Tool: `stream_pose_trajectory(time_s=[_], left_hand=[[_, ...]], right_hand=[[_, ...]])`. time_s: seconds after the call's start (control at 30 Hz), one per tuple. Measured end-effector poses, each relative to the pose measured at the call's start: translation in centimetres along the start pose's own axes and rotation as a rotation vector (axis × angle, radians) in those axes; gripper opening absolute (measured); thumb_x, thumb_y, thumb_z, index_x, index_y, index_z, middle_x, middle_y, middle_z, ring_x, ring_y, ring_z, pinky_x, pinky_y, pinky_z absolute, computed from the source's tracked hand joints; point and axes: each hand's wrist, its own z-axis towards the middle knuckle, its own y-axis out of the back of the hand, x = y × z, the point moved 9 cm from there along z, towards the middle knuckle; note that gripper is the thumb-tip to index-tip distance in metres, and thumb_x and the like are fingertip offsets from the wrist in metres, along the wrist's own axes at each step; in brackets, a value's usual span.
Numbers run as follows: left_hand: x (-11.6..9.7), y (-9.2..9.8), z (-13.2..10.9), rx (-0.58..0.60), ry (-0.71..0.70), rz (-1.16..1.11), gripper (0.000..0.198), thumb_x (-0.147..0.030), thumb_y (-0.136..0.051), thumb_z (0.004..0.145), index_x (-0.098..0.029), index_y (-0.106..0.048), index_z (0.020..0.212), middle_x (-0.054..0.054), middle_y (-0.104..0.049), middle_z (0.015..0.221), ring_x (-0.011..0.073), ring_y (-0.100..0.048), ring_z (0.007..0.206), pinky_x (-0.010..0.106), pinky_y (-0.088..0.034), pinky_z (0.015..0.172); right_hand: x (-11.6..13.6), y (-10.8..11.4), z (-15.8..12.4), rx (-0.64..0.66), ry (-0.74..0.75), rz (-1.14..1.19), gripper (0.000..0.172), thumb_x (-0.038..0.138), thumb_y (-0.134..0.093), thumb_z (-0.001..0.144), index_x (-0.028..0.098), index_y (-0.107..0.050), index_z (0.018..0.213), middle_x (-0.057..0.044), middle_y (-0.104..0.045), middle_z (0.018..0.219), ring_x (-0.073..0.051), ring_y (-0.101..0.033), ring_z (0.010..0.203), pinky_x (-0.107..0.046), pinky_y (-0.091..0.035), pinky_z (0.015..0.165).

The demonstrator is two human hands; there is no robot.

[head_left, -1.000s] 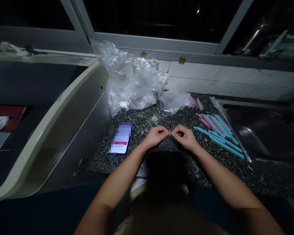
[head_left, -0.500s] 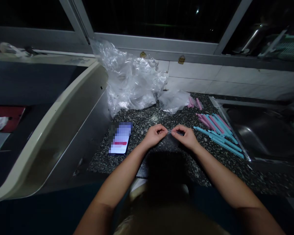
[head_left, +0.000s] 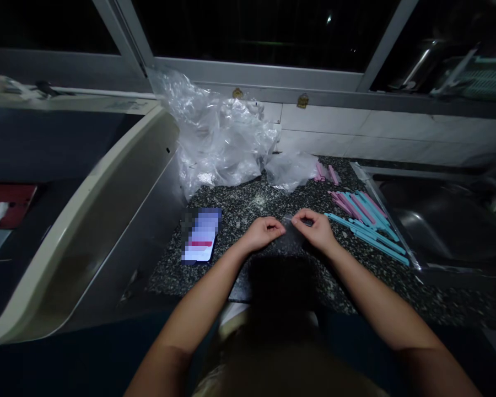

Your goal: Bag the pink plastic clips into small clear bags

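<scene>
Dim scene, lower middle of the view is sitting in deep shadow, so the near edge of the bench [head_left: 273, 204] and whatever is lying under the wrists is not readable. Phone [head_left: 201, 240] at 9 o'clock of the hands is showing a blurred screen, nothing legible. Sink [head_left: 446, 220] at 3 o'clock is running off the right edge, mostly dark.

Left hand [head_left: 263, 232] and right hand [head_left: 316, 230] are resting low on the speckled bench, near each other, knuckles up. Between them they are pinching a small clear plastic bag [head_left: 292, 236], very hard to make out: only a thin bright top edge and a faint sheen are showing. Left fingers [head_left: 276, 225] are curled together and clamped on the bag's left end. Right fingers [head_left: 302, 219] are likewise closed on its right end; something small and dark is peeking at the right fingertips, cannot tell what. The bag is lying at the centre of the bench, stretched between both hands.

At 2 to 3 o'clock of the right hand, just beside it, blue and pink plastic sticks [head_left: 366, 220] are lying loose in a row; a few more pink sticks [head_left: 327, 174] at 1 o'clock. Crumpled clear plastic sheeting [head_left: 221, 140] is piled at 11 to 12 o'clock against the window wall.
</scene>
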Motion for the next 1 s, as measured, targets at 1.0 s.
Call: stream_pose_trajectory(time_s=[1.0], left_hand=[[-0.8,2.5,-0.3,-0.135,-0.022,0.002,0.022,-0.035,-0.060,0.066,-0.013,-0.061,0.070,-0.001,-0.056,0.062,0.0105,-0.047,0.059,0.022,-0.037,0.058]], right_hand=[[0.0,0.5,0.2,0.025,0.029,0.041,0.020,0.035,-0.061,0.069,0.018,-0.059,0.058,-0.001,-0.058,0.064,-0.014,-0.053,0.065,-0.029,-0.042,0.067]])
